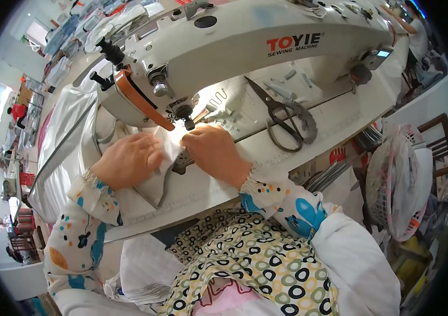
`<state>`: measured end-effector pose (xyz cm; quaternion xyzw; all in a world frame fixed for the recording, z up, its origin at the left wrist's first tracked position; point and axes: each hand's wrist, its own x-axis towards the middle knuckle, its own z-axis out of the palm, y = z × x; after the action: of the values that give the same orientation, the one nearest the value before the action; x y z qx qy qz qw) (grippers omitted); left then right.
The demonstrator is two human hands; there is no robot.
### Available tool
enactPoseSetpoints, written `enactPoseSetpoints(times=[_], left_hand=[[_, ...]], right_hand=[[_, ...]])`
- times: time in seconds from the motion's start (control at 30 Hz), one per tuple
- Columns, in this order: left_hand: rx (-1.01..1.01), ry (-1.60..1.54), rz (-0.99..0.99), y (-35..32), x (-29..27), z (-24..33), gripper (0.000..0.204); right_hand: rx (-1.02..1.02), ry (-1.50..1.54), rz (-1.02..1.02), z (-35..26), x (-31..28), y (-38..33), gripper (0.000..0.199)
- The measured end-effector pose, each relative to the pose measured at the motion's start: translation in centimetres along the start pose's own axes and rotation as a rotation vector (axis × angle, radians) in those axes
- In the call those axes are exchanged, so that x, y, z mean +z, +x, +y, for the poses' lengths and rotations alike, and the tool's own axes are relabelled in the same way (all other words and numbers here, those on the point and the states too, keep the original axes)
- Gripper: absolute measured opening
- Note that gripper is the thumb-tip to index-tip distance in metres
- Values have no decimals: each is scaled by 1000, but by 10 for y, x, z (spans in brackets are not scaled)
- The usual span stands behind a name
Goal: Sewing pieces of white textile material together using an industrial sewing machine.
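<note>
A cream sewing machine [224, 45] stands across the table, its lamp lighting the needle area [183, 117]. Grey and white fabric [153, 187] lies under and beside the needle. My left hand [132, 159] rests on this fabric left of the needle, its fingers stretched out and lying flat. Just right of the needle, my right hand [211, 152] is closed, its fingertips pinching a white edge of the fabric; the exact grip is partly hidden. More glossy white fabric [63, 145] spreads over the table's left side.
Black scissors [282, 118] lie on the machine bed right of my right hand, beside a dark grey strip [305, 124] and small grey scraps [229, 113]. A basket [397, 184] with clear plastic stands at the right. Another person [417, 39] sits at the far right.
</note>
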<state>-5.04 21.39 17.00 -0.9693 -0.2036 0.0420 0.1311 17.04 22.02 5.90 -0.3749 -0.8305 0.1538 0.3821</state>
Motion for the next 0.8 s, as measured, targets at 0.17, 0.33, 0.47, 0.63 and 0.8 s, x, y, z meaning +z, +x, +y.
enactPoseSetpoints(times=[0.17, 0.33, 0.47, 0.63, 0.8], left_hand=[[-605, -487, -188, 17, 9, 0, 25], [-532, -580, -135, 16, 6, 4, 29], [-574, -349, -63, 33, 23, 30, 23], [-662, -260, -186, 57, 23, 83, 18], [-734, -447, 284, 28, 45, 86, 30]], right_hand=[[5, -27, 95, -5, 1, -5, 8], [-244, 140, -263, -89, 10, -60, 24], [-190, 58, -154, -98, 47, -57, 31], [403, 448, -354, -71, 93, -43, 43], [-202, 110, -495, -63, 8, -56, 33]])
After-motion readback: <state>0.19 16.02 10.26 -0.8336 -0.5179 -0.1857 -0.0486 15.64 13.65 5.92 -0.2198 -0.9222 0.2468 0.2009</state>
